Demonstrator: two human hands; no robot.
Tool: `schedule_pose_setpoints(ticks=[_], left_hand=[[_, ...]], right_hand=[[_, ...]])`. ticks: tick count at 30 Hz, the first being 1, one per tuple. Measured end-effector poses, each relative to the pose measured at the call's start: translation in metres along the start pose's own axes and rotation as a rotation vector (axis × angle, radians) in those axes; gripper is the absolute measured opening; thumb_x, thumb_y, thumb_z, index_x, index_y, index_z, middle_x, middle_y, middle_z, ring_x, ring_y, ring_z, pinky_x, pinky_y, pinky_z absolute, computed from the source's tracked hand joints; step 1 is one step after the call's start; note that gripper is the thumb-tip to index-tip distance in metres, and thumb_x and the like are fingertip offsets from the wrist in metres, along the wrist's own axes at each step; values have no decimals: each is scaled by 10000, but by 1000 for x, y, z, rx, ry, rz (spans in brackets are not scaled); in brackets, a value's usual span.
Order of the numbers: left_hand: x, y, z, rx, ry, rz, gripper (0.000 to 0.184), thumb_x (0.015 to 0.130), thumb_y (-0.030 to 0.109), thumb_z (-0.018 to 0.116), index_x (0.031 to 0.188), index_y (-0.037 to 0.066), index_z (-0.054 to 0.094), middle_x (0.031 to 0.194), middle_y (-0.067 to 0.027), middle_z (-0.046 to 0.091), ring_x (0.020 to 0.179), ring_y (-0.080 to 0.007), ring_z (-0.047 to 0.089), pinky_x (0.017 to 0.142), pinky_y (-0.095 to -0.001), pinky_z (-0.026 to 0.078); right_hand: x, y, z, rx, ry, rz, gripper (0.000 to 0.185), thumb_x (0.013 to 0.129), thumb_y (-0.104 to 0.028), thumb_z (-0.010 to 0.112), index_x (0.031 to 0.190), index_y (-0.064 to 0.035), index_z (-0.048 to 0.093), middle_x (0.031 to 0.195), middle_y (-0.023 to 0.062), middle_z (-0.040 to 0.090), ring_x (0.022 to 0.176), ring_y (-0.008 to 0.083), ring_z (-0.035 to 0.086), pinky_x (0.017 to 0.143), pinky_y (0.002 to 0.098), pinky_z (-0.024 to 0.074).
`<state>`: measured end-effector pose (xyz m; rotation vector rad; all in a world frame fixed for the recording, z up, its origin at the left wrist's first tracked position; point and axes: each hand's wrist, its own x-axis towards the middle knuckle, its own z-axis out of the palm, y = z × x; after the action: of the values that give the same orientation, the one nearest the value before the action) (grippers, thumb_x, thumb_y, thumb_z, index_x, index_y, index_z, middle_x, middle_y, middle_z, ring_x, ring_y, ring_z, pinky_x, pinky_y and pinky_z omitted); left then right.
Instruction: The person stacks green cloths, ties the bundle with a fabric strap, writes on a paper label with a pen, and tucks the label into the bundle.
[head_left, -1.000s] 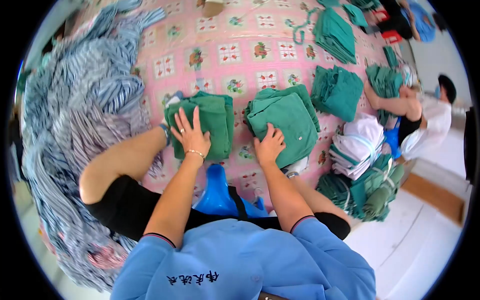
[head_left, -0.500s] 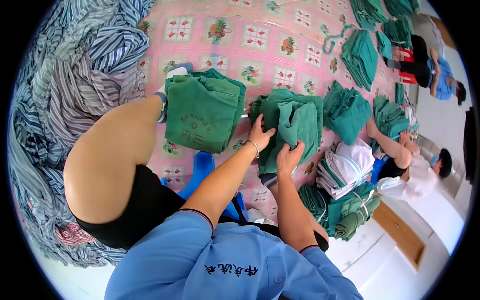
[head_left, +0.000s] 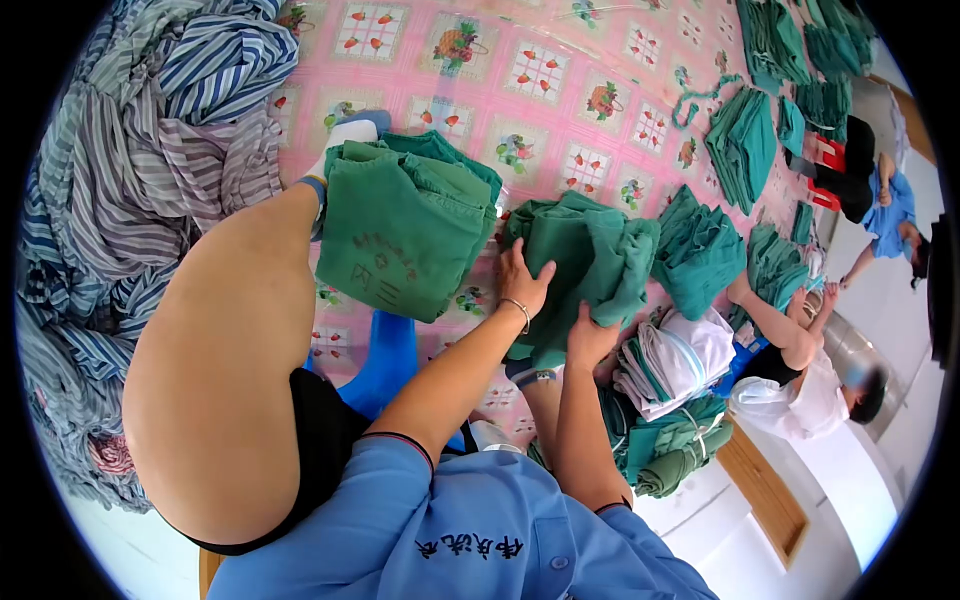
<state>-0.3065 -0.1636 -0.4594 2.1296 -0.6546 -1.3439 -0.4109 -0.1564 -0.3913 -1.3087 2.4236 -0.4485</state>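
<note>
A partly folded green garment [head_left: 570,250] lies in front of me, its right part bunched and raised. My left hand [head_left: 524,285] rests against its left edge, thumb apart from the fingers and fingers stretched along the cloth. My right hand [head_left: 592,338] grips the near right edge of the garment, its fingertips partly hidden by fabric. Left of my hands sits a stack of folded green garments [head_left: 400,250] with dark printed characters on top. Another folded green bundle [head_left: 697,252] lies just right of the garment I handle.
Striped fabric [head_left: 190,170] is heaped along the left. Tied white cloths [head_left: 680,355] and green bundles [head_left: 680,440] sit at right. More green stacks [head_left: 742,145] lie farther off on the pink patterned sheet [head_left: 450,90]. Two other people [head_left: 800,390] sit at the right.
The upper layer of the green garment has shifted right and looks more bunched. My right hand has moved slightly down and right with its edge. The view has shifted a little.
</note>
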Motion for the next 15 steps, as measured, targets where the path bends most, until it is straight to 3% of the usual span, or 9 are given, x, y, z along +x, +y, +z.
schedule_pose_setpoints(ticks=[1,2,4,7,10,15], left_hand=[[-2,-4,4,-290,-142,-58,672,814,305,677,1342,63,339,1240,-218,521,1150,-370,502,967,-395,404],[-8,-5,12,-421,-297,-60,653,805,283,689,1325,48,372,1180,-221,546,1077,-360,546,915,-405,435],[-23,22,3,-344,-740,-70,613,788,270,702,1288,45,428,1228,-220,499,1111,-356,508,920,-427,416],[-47,30,14,-74,-351,147,584,772,291,710,1250,50,477,1288,-205,427,1162,-369,440,941,-456,385],[-26,12,25,2,-134,-129,569,765,362,699,1240,119,503,1344,-164,327,1239,-382,338,1004,-493,324],[-21,7,27,47,-196,-152,529,782,384,679,1209,110,531,1352,-163,321,1253,-387,320,1028,-483,297]], right_hand=[[1,2,-6,18,16,-16,466,739,-118,724,1132,56,543,1065,187,641,988,311,611,869,384,452],[2,4,-11,36,34,-30,449,745,-89,716,1127,66,540,1071,180,637,985,291,607,875,365,448],[2,13,-18,82,52,-47,426,748,-50,707,1116,79,538,1078,169,632,979,264,602,885,342,442],[4,20,-26,135,48,-44,409,746,-45,707,1101,79,546,1072,163,629,968,247,594,896,334,432],[2,10,-27,115,46,-42,409,745,-54,711,1096,79,547,1059,154,632,957,244,591,891,331,430],[-3,3,-18,142,20,12,418,747,-87,726,1088,77,550,1057,162,625,958,246,585,895,330,423]])
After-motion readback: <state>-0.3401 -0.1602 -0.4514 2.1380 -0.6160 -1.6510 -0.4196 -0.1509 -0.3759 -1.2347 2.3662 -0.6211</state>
